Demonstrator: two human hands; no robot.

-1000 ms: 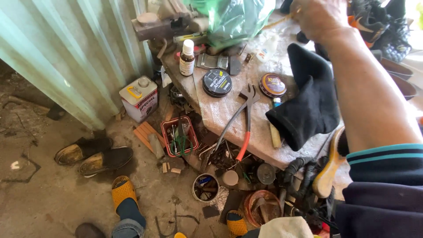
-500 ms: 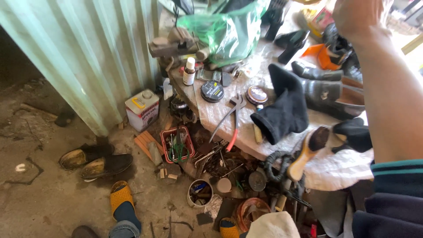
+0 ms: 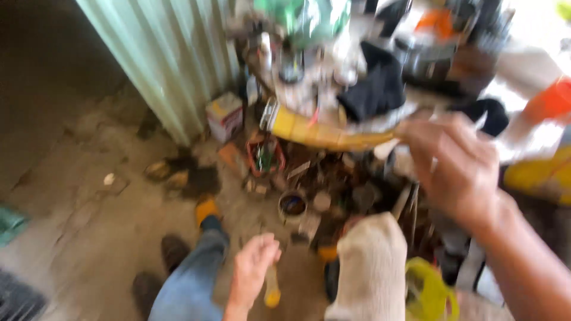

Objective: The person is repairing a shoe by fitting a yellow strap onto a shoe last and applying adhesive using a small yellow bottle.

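The picture is smeared by motion. My right hand (image 3: 461, 169) is raised at the right and pinches one end of a long, curved yellow strip (image 3: 324, 134), which reaches left across the front of the cluttered low bench (image 3: 333, 101). My left hand (image 3: 253, 270) hangs low in the middle with its fingers loosely curled, above the dirt floor. A short yellow-tipped stick (image 3: 272, 291) shows just under it; whether the hand holds it is unclear. A black cloth (image 3: 377, 89) lies on the bench.
A pale green corrugated wall (image 3: 172, 53) stands at the left, with a white can with a yellow lid (image 3: 225, 114) at its foot. A small red crate (image 3: 264, 156), a round tin (image 3: 292, 205) and scrap litter the floor. My jeans leg (image 3: 190, 279) and a beige cloth (image 3: 369, 267) fill the bottom.
My right hand came down from the upper right and now grips a yellow strip. My left hand has entered at the bottom. The view tilted down and blurred.
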